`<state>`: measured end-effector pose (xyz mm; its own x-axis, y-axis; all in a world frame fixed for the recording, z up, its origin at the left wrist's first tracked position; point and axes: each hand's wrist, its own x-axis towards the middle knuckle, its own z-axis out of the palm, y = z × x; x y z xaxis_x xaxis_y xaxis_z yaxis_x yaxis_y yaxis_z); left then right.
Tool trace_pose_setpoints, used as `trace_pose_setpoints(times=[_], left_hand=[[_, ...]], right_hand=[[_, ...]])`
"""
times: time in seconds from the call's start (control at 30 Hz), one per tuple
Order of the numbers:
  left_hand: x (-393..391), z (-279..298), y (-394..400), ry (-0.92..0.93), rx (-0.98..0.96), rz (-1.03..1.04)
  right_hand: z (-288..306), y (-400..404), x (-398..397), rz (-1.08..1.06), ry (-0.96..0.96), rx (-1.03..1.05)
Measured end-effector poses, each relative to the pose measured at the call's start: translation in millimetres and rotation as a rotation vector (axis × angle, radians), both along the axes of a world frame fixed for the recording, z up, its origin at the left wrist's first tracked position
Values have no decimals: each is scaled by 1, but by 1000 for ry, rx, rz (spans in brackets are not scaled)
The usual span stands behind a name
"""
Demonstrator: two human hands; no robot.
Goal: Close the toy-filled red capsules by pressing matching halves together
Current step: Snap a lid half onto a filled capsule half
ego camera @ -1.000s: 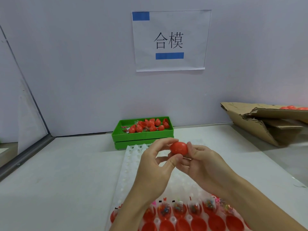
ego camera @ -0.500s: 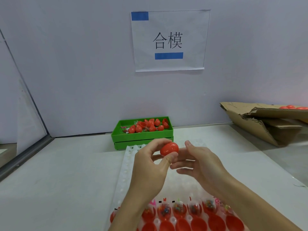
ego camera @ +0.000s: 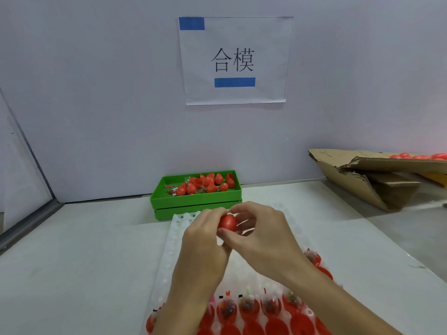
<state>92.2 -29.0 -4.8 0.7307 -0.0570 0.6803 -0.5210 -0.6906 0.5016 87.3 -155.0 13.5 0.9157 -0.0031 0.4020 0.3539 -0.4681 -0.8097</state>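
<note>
A red capsule [ego camera: 227, 222] is held above the white holder tray [ego camera: 177, 234]. My left hand [ego camera: 205, 240] grips it from the left with thumb and fingers. My right hand [ego camera: 262, 232] curls over it from the right, fingertips on its top. Both hands hide most of the capsule. At the tray's near end stand several red capsule halves [ego camera: 249, 308] with small colourful toys inside, and empty red halves [ego camera: 275, 326] sit in the row below them.
A green tray [ego camera: 193, 201] with several loose red capsule halves stands behind the white tray near the wall. A torn cardboard box [ego camera: 370, 180] holding red capsules lies at the right. A paper sign [ego camera: 233, 60] hangs on the wall.
My right hand, which had come off the capsule half a second ago, has closed over it again. Both hands now hold the capsule together, slightly lower and nearer.
</note>
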Motion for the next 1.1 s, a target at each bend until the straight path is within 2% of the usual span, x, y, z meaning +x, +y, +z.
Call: trace_pose_setpoints(times=[0.07,0.13,0.17,0.3,0.43,0.53,0.67,0.87,0.93,1.1], left_hand=[[0,-1,0,28,-70,-9],[0,-1,1,46,-126,-10],[-1,-1,2,49,-135,1],[-2,-1,3,71,-162,15],[0,-4,3,99,-171,20],[-1,-3,2,107,-173,16],[-1,-4,2,95,-169,19],[1,0,0,60,-144,50],[1,2,0,65,-148,63],[6,0,8,117,-163,89]], right_hand=[[2,-4,6,8,17,21],[5,-12,16,21,73,143],[8,-19,24,38,121,276],[19,-58,73,104,326,1031],[28,-92,132,-77,221,1386],[40,-120,164,-234,155,1552],[58,-150,189,-416,138,1578],[73,-187,210,-463,126,1707],[70,-184,207,-445,146,1598],[46,-150,192,-363,199,1086]])
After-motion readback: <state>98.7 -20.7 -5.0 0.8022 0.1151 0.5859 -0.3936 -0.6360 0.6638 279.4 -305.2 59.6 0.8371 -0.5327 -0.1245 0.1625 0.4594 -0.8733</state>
